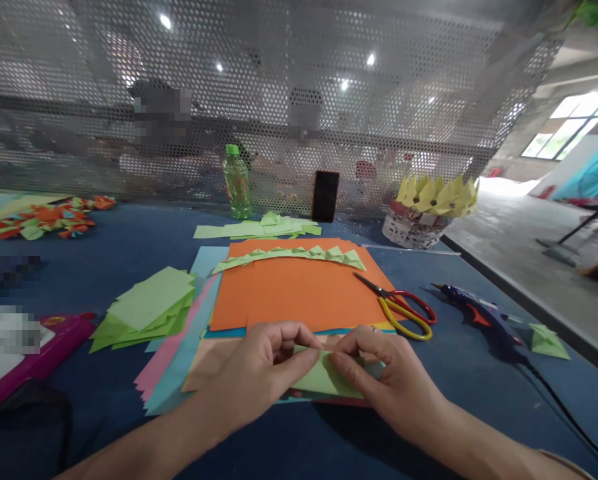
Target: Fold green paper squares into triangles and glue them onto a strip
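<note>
A piece of light green paper is pinched between both of my hands at the near edge of the paper stack. My left hand grips its left part with thumb and fingers closed. On the other side, my right hand pinches it, thumb in front. The paper's top edge looks folded; its far side is hidden. Just beyond my hands lie orange sheets, with a strip of folded green paper points across their far end. Scissors with red and yellow handles rest at the stack's right side.
Green paper squares are piled at left. A glue gun and a folded green piece lie at right. Behind stand a green bottle, a phone and a basket with yellow paper points, before a perforated metal screen.
</note>
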Tool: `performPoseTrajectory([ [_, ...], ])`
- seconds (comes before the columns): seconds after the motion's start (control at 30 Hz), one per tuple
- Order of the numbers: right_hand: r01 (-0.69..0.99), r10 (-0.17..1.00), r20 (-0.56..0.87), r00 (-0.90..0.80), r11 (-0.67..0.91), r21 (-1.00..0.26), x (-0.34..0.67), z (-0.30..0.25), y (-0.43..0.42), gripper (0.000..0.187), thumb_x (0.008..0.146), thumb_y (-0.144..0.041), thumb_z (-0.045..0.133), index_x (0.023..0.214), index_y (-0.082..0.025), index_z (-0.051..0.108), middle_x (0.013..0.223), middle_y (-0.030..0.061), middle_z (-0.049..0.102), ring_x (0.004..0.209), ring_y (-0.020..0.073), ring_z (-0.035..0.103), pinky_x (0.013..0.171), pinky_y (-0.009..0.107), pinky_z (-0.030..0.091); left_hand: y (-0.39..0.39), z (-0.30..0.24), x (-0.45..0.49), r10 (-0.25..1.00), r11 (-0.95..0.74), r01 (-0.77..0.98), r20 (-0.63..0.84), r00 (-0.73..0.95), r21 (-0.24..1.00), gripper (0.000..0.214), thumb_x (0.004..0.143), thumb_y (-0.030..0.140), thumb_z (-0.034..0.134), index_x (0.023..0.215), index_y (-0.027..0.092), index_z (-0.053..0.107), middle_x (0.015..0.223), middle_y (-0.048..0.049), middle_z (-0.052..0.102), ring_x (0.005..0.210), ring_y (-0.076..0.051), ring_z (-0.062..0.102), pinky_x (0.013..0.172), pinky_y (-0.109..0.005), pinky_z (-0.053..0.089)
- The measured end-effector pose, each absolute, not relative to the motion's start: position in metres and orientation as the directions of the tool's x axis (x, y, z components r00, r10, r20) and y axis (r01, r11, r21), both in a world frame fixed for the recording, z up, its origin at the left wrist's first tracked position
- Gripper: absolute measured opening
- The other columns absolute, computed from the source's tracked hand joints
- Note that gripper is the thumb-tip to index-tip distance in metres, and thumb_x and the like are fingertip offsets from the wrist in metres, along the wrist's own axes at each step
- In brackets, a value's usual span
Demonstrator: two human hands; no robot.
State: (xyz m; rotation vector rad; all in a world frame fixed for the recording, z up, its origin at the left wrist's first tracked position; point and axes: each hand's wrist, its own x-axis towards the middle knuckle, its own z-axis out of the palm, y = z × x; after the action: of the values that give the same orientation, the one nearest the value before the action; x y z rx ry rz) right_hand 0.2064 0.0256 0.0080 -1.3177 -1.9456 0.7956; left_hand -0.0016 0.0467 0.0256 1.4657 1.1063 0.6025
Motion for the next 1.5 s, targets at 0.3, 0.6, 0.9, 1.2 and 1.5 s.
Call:
performPoseTrajectory([
  [0.3,0.419,0.879,0.286,-0.381,0.441,-0.794,0.204,0.013,0.023,0.020,0.095,-0.025,0.059,0.077,-0.021,0.064,0.072,-0.0037,0.069,0.067,0.0094,0.061,0.068,0.021,0.044,0.046,0.025,-0.003,0.861,-0.008,0.269,-0.130,0.493,0.963,0.032,0.084,0.046,0.067,0.077,0.015,0.068,0.072,0.0001,0.059,0.068,-0.013,0.049,0.063,-0.024,0.037],
  [0.6,0.536,0.943,0.210,-0.257,0.320,-0.781,0.209,0.015,0.025,0.032,0.095,-0.037,0.056,0.068,-0.020,0.056,0.060,-0.0041,0.060,0.059,0.0095,0.054,0.058,0.022,0.037,0.054,0.020,-0.014,0.911,-0.032,0.309,-0.099,0.399,0.950,0.037,0.085,0.053,0.065,0.078,0.016,0.064,0.063,0.0036,0.047,0.058,-0.011,0.037,0.054,-0.024,0.028],
  [0.9,0.513,0.944,-0.021,-0.329,0.160,-0.843,0.202,0.022,0.020,0.027,0.079,-0.045,0.069,0.075,-0.018,0.069,0.074,0.0017,0.067,0.067,0.0146,0.055,0.058,0.024,0.038,0.049,0.026,-0.009,0.930,-0.086,0.245,-0.011,0.369,0.966,0.031,0.086,0.044,0.064,0.075,0.015,0.064,0.067,0.0020,0.053,0.063,-0.012,0.045,0.057,-0.023,0.034],
  [1.2,0.518,0.955,0.025,-0.296,0.182,-0.835,0.197,0.020,0.020,0.017,0.080,-0.032,0.068,0.070,-0.018,0.069,0.068,-0.0009,0.067,0.064,0.0123,0.055,0.057,0.021,0.041,0.046,0.029,-0.006,0.925,-0.040,0.255,-0.060,0.375,0.966,0.032,0.086,0.047,0.062,0.077,0.016,0.064,0.070,0.0004,0.057,0.066,-0.014,0.050,0.060,-0.024,0.036],
  [1.5,0.482,0.953,0.081,-0.291,0.219,-0.848,0.195,0.020,0.018,0.021,0.080,-0.027,0.068,0.062,-0.017,0.063,0.058,-0.0045,0.060,0.056,0.0080,0.051,0.054,0.018,0.039,0.042,0.029,-0.003,0.909,-0.060,0.211,-0.034,0.414,0.976,0.029,0.086,0.043,0.064,0.075,0.016,0.064,0.069,0.0013,0.057,0.066,-0.013,0.050,0.061,-0.023,0.037],
])
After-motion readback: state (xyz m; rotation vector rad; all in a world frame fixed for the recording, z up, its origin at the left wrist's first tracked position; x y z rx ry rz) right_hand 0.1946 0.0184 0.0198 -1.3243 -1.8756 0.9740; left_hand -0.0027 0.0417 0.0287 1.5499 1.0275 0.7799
